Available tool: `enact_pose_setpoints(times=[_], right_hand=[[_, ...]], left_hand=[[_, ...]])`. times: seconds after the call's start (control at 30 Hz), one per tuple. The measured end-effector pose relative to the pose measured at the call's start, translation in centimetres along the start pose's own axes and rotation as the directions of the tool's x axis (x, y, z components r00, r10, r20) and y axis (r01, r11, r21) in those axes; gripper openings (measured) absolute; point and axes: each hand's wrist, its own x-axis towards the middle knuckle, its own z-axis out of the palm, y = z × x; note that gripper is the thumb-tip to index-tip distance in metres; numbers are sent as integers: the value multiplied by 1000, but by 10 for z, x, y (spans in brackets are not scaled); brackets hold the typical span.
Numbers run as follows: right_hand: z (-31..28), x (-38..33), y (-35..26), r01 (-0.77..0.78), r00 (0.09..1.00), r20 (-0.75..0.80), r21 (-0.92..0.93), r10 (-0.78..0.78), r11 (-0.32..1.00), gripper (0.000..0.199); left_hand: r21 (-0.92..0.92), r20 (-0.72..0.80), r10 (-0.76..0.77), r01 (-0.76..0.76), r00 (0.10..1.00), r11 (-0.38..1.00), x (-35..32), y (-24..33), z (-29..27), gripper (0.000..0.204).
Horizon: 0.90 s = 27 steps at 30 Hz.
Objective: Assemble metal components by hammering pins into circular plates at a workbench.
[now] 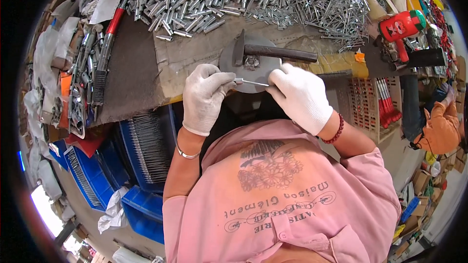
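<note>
Both my hands wear white gloves and meet over the near edge of the bench. My left hand pinches a short shiny metal sleeve between thumb and fingers. From the sleeve a thin metal rod runs to my right hand, which pinches its other end. Whether the rod sits inside the sleeve or only meets its end, I cannot tell. Just beyond my hands is a round grey metal plate. A hammer with a dark handle lies across it.
At the bench's back lie heaps of metal sleeves and thin rods. A red-handled tool is at left, a red-green bottle at right. Blue bins stand lower left, a plastic crate lower right. Another person is far right.
</note>
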Motion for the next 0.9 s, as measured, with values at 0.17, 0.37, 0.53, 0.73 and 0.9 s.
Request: enact_pose_setpoints(times=[0.17,0.37,0.53,0.73,0.9], right_hand=[[10,-15,-7,-164,983,133,329,127,930,10],[16,-20,-10,-324,934,323,589,153,740,16],[18,-17,-19,-395,900,411,626,146,673,17],[20,-9,-37,-274,926,375,574,49,772,19],[15,1,-26,-383,924,320,756,210,531,30]], left_hand=[[69,-74,-13,18,997,997,-11,7,8,29],[-247,-19,-505,486,863,839,-44,29,27,51],[-410,181,-719,716,671,565,-40,31,21,62],[-622,150,-702,619,696,480,-44,40,6,69],[-785,-25,-785,474,619,399,-61,21,-43,55]])
